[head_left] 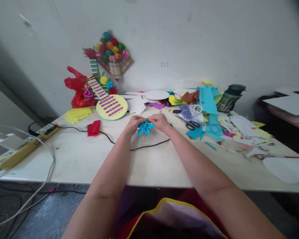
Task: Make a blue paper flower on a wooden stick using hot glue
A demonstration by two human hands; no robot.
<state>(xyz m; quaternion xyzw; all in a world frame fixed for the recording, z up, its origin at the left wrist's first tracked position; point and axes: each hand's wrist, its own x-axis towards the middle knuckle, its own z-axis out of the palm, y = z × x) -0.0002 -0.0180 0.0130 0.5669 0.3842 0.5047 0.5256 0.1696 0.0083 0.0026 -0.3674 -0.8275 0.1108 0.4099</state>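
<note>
A blue paper flower [146, 127] hangs petals-down between my two hands, above the middle of the table. My left hand [134, 123] pinches it from the left, with a thin light-coloured stick showing at the fingertips. From the right, the fingers of my right hand [159, 122] close on the flower's upper end. My fingers cover the part where they meet. To the left lies a folded piece of red crepe paper [93, 128], apart from both hands.
A black cable [151, 145] crosses the table under my hands. Left are a yellow power strip [27, 146], yellow paper [79, 114] and a yellow paper guitar [112, 107]. Right are scissors [192, 125], yarn [186, 113], blue crepe paper [208, 99], scraps and a dark green bottle [231, 98].
</note>
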